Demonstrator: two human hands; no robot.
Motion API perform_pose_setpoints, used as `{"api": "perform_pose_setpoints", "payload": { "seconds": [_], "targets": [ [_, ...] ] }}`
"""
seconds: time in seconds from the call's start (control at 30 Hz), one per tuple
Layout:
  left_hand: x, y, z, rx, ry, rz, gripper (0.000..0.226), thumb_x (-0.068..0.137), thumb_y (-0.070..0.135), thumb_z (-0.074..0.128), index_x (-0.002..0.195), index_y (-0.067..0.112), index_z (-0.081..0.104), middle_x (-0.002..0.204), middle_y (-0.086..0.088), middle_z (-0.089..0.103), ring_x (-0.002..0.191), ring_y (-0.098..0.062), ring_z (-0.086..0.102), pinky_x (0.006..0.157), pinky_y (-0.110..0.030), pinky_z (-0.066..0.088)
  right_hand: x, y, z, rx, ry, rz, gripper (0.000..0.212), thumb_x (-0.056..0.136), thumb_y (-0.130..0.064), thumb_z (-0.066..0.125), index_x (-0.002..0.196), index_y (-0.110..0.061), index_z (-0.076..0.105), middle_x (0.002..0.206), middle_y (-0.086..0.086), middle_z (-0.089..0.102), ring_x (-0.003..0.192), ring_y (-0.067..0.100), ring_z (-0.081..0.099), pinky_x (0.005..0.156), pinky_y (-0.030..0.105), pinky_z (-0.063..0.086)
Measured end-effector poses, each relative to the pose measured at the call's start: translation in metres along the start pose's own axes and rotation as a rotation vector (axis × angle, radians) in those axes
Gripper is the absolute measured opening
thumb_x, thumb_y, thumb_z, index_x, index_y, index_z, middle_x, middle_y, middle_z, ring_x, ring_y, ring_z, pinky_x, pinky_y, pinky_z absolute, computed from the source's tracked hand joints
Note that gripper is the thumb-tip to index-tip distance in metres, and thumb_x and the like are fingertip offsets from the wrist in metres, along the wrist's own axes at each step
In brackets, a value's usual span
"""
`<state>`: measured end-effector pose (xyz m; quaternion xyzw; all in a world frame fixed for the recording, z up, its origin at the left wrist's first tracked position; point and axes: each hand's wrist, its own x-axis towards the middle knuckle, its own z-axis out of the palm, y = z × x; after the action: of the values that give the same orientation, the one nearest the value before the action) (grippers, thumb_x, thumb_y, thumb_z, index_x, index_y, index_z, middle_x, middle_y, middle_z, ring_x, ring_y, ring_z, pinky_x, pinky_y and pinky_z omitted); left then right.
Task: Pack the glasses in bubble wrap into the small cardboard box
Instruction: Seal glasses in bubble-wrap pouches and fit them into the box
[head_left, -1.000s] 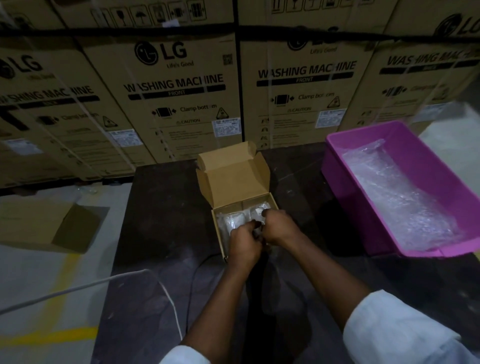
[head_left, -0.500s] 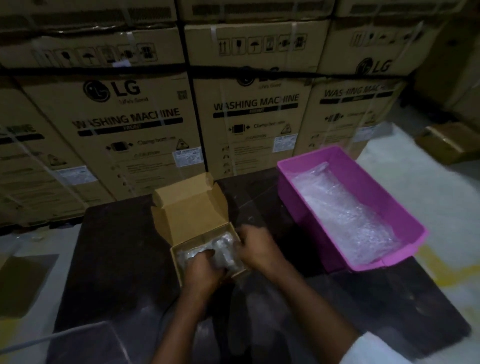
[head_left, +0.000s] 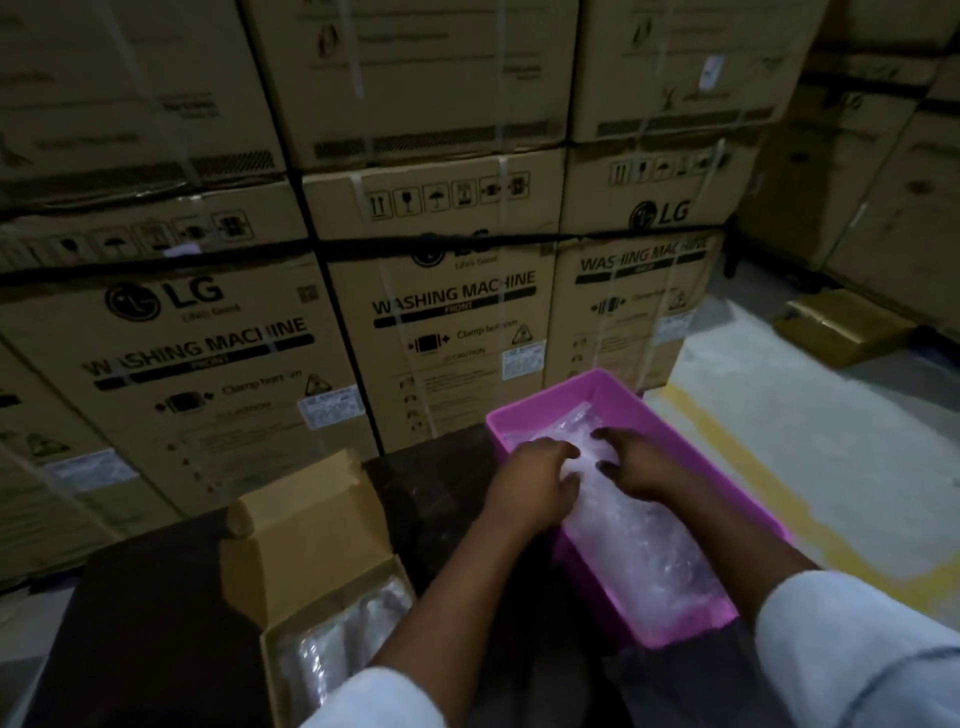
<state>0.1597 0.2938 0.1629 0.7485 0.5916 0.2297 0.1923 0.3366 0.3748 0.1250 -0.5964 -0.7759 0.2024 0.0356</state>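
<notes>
The small cardboard box (head_left: 311, 540) stands open at the lower left on the dark table (head_left: 156, 634), its lid tilted back. Bubble-wrapped glasses (head_left: 353, 634) lie inside it, partly hidden by my left sleeve. To its right is a pink bin (head_left: 618, 384) holding a sheet of bubble wrap (head_left: 639, 551). Both my hands are inside the bin, at its far half. My left hand (head_left: 530, 483) pinches the wrap between fingers and thumb. My right hand (head_left: 634, 467) rests on the wrap with its fingers spread.
Stacked washing machine cartons (head_left: 208, 364) form a wall right behind the table. On the floor at the right lie a brown parcel (head_left: 841, 327) and a yellow floor line (head_left: 779, 499). More cartons (head_left: 883, 182) stand at the far right.
Both hands left the small box and moved right into the pink bin, onto the bubble wrap. The wrapped glasses stay in the box. My view swung right and up.
</notes>
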Motion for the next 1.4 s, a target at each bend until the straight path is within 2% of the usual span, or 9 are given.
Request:
{"api": "perform_pose_setpoints", "payload": {
  "seconds": [0.17,0.3,0.57,0.8,0.97,1.17,1.27,1.33,1.4],
  "targets": [
    [0.064,0.017,0.047,0.365,-0.43,-0.194,0.049,0.089,0.03,0.06,0.134,0.016,0.048,0.132,-0.011,0.052,0.118,-0.031,0.054,0.095,-0.041,0.046,0.012,0.024,0.026,-0.064,-0.223,-0.006,0.068,0.091,-0.032,0.059,0.149,-0.014,0.027,0.153,0.011,0.032,0.138,0.023,0.035,0.113,0.029,0.026],
    [0.074,0.0,0.078,0.505,-0.541,-0.381,0.06,0.089,0.026,0.057,0.142,0.009,0.036,0.142,-0.018,0.039,0.126,-0.036,0.044,0.103,-0.045,0.037,0.022,0.043,0.048,-0.144,-0.211,-0.003,0.073,0.092,-0.035,0.056,0.152,-0.019,0.016,0.156,0.008,0.024,0.141,0.026,0.029,0.115,0.036,0.025],
    [0.087,-0.012,0.096,0.483,-0.465,-0.39,0.045,0.091,0.028,0.053,0.134,0.015,0.047,0.135,-0.011,0.052,0.124,-0.03,0.049,0.103,-0.042,0.039,0.046,0.038,0.044,-0.193,-0.132,-0.101,0.059,0.092,-0.044,0.052,0.144,-0.023,0.035,0.146,0.007,0.042,0.13,0.028,0.041,0.106,0.043,0.037],
    [0.091,-0.019,0.096,0.429,-0.275,-0.44,0.033,0.09,0.012,0.051,0.123,0.012,0.053,0.128,-0.013,0.055,0.121,-0.032,0.05,0.1,-0.042,0.039,0.052,0.036,0.05,-0.268,-0.132,-0.09,0.049,0.092,-0.017,0.053,0.139,-0.027,0.043,0.135,0.005,0.052,0.121,0.024,0.05,0.098,0.036,0.042],
    [0.094,-0.019,0.093,0.34,-0.155,-0.482,0.026,0.089,0.015,0.053,0.115,0.014,0.059,0.122,-0.011,0.061,0.117,-0.031,0.054,0.097,-0.04,0.041,0.049,0.034,0.047,-0.205,0.014,-0.121,0.026,0.088,-0.021,0.055,0.113,-0.023,0.064,0.114,0.006,0.063,0.102,0.024,0.06,0.088,0.034,0.049],
    [0.098,-0.009,0.061,0.057,-0.088,-0.418,0.018,0.09,0.024,0.054,0.106,0.017,0.058,0.111,-0.008,0.062,0.101,-0.028,0.06,0.088,-0.04,0.05,0.04,0.029,0.011,0.426,0.081,-0.058,0.005,0.085,-0.012,0.061,0.087,-0.012,0.057,0.087,0.006,0.059,0.082,0.017,0.055,0.075,0.031,0.044],
    [0.089,-0.003,0.036,-0.111,-0.056,-0.314,0.005,0.091,0.023,0.055,0.091,0.023,0.05,0.098,-0.002,0.06,0.093,-0.024,0.058,0.077,-0.032,0.045,0.017,0.02,-0.02,0.73,0.07,-0.125,0.018,0.081,0.002,0.059,0.073,-0.011,0.049,0.07,0.003,0.05,0.065,0.013,0.047,0.065,0.031,0.037],
    [0.075,0.001,0.017,-0.178,0.004,-0.186,0.019,0.089,0.02,0.059,0.08,0.028,0.046,0.092,0.002,0.058,0.09,-0.021,0.056,0.075,-0.03,0.042,0.004,0.013,-0.035,0.981,0.02,-0.14,0.012,0.08,-0.004,0.061,0.082,-0.01,0.051,0.075,0.004,0.051,0.065,0.012,0.047,0.063,0.03,0.035],
    [0.06,0.006,-0.001,-0.22,0.089,-0.045,0.028,0.086,0.016,0.064,0.073,0.03,0.044,0.093,0.001,0.057,0.091,-0.017,0.055,0.077,-0.028,0.042,-0.003,0.004,-0.048,1.292,-0.032,-0.121,0.042,0.078,-0.022,0.068,0.116,-0.018,0.051,0.098,0.006,0.058,0.082,0.019,0.057,0.072,0.035,0.042]
  ]
}}
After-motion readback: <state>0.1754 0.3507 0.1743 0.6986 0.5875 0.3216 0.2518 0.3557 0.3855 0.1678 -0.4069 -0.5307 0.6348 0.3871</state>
